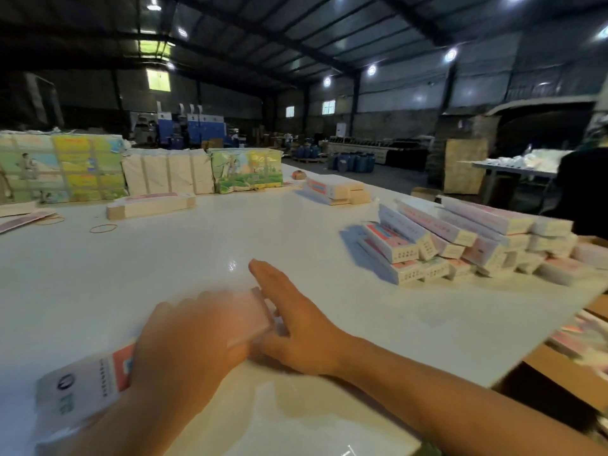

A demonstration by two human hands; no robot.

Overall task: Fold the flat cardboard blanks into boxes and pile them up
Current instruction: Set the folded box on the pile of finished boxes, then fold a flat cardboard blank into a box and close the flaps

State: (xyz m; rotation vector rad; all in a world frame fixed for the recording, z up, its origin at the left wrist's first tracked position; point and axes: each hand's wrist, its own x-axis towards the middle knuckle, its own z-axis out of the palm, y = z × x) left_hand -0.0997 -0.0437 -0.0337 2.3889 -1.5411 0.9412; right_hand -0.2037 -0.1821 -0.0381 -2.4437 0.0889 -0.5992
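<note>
Left hand (187,337), motion-blurred, fingers curled over the box (98,373). Right hand (296,327) flat, fingers straight and together, against the box's far-right end. Box lies on the near tabletop (197,245), long axis running near-left to far-right. Pile of boxes (460,245) at right; blanks (149,205) far left; rubber band (103,228) nearby.

Dim hall above; ceiling lamps (450,54) glare upper right, white table (164,258) glints mid-frame, my left hand (184,340) smeared by motion blur, edges bowed
</note>
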